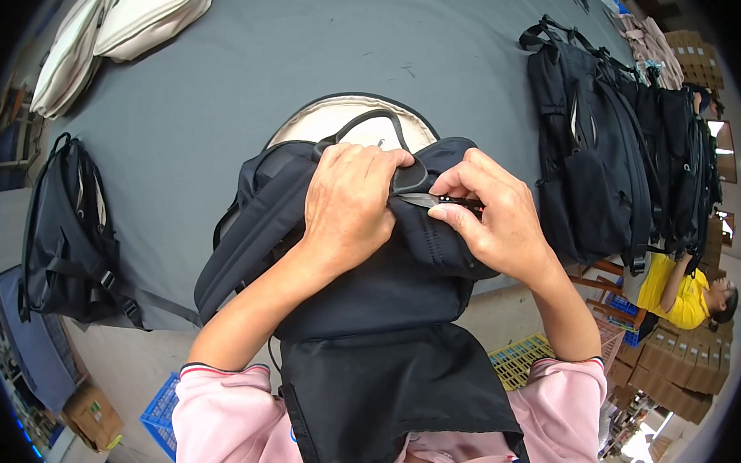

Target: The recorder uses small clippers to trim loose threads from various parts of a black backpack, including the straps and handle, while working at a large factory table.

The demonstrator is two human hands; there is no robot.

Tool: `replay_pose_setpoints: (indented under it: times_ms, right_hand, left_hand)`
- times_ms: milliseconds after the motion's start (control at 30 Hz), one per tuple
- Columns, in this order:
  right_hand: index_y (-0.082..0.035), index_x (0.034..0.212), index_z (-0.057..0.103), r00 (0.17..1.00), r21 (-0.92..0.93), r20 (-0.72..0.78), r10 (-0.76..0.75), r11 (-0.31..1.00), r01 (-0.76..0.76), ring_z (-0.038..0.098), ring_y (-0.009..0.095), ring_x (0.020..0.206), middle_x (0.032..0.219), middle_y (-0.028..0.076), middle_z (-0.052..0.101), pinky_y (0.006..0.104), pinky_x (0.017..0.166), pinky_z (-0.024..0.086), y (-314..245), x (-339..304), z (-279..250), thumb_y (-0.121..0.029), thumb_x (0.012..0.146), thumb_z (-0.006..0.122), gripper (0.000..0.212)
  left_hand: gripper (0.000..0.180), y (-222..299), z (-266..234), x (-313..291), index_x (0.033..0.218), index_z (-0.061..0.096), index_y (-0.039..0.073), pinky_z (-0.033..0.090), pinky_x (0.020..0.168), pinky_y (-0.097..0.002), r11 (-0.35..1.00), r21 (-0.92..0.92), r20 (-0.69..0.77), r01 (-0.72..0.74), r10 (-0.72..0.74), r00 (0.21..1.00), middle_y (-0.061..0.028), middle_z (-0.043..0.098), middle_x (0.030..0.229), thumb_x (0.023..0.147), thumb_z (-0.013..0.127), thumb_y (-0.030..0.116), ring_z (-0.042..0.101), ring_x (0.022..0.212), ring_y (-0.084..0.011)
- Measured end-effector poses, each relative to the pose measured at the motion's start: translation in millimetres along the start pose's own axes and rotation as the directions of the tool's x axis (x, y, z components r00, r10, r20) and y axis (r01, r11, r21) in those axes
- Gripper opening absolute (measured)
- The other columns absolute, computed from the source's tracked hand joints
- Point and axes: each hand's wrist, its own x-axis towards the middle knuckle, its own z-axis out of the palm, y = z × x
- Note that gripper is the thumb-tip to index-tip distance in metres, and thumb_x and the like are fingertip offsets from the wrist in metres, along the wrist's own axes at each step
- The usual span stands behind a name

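A dark navy backpack [367, 298] lies in front of me at the table's near edge, its cream-lined flap [292, 125] spread out on the far side. My left hand [351, 201] is closed on the backpack's top, beside the black carry handle [377, 114]. Between the thumb and fingers of my right hand [497, 209] is a pair of small thread snips [418, 199] with metal blades and a dark grip. The blades point left, at the fabric by the base of the handle, close to my left fingers. What lies under my left palm is hidden.
Several black backpacks [592, 151] stand at the table's right; another black backpack [73, 224] is at the left. Cream bags [151, 15] lie far left on the grey table [446, 59]. Below are yellow [519, 361] and blue crates [160, 409]. A person in yellow [677, 289] is at right.
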Motion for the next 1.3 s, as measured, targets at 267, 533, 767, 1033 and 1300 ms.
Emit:
replay_pose_setpoints:
  times_ms: [267,533,767,1033,1300]
  right_hand:
    - [-0.004,0.097,0.057,0.969,0.244,-0.201,0.142,0.966,-0.091,0.060,0.012,0.074,0.078,0.005,0.053,0.0251,0.062,0.047,8,-9,23,-0.004,0.075,0.071,0.026]
    - [-0.003,0.134,0.037,0.952,0.692,-0.095,0.293,0.706,-0.148,0.058,0.010,0.093,0.103,0.009,0.065,0.0239,0.084,0.046,3,-18,63,0.003,0.081,0.065,0.060]
    - [-0.003,0.125,0.048,0.959,0.696,-0.092,0.267,0.706,-0.129,0.061,0.011,0.081,0.094,0.008,0.066,0.0224,0.074,0.048,8,-29,60,0.000,0.076,0.071,0.054]
    - [-0.009,0.103,0.067,0.869,-0.265,-0.325,-0.372,0.918,0.294,0.054,0.020,0.051,0.066,0.005,0.060,0.0298,0.048,0.042,-23,21,29,0.006,0.061,0.065,0.045]
    - [-0.014,0.091,0.068,0.996,-0.218,-0.044,-0.083,0.973,0.072,0.063,0.031,0.066,0.070,0.010,0.065,0.0406,0.053,0.045,3,128,69,-0.013,0.080,0.062,0.013]
  left_hand:
    - [0.047,-4,-14,1,0.100,0.059,0.004,0.042,0.080,-0.0384,1.000,-0.005,0.038,0.021,-0.021,0.999,-0.0076,0.056,0.081,0.056,0.060,-0.010,0.055,0.085,-0.0268]
    - [0.025,-25,-72,-16,0.100,0.062,0.002,0.046,0.088,-0.0423,0.985,-0.044,-0.258,0.166,-0.171,0.951,-0.0192,0.058,0.112,0.076,0.060,-0.004,0.058,0.100,-0.0338]
    - [0.027,-55,-98,-14,0.095,0.057,-0.004,0.051,0.055,-0.0271,0.431,-0.138,0.623,0.892,-0.662,0.416,-0.0095,0.061,0.077,0.088,0.065,0.020,0.062,0.061,-0.0155]
    - [0.033,-26,-68,-41,0.116,0.052,0.004,0.052,0.050,-0.0232,-0.006,-0.665,0.607,0.747,-0.587,0.536,-0.0030,0.060,0.082,0.090,0.062,0.022,0.061,0.058,-0.0106]
    - [0.029,-34,-43,-46,0.116,0.053,0.003,0.051,0.055,-0.0230,0.151,-0.719,0.475,0.679,-0.606,0.638,-0.0017,0.060,0.080,0.093,0.058,0.020,0.061,0.061,-0.0097]
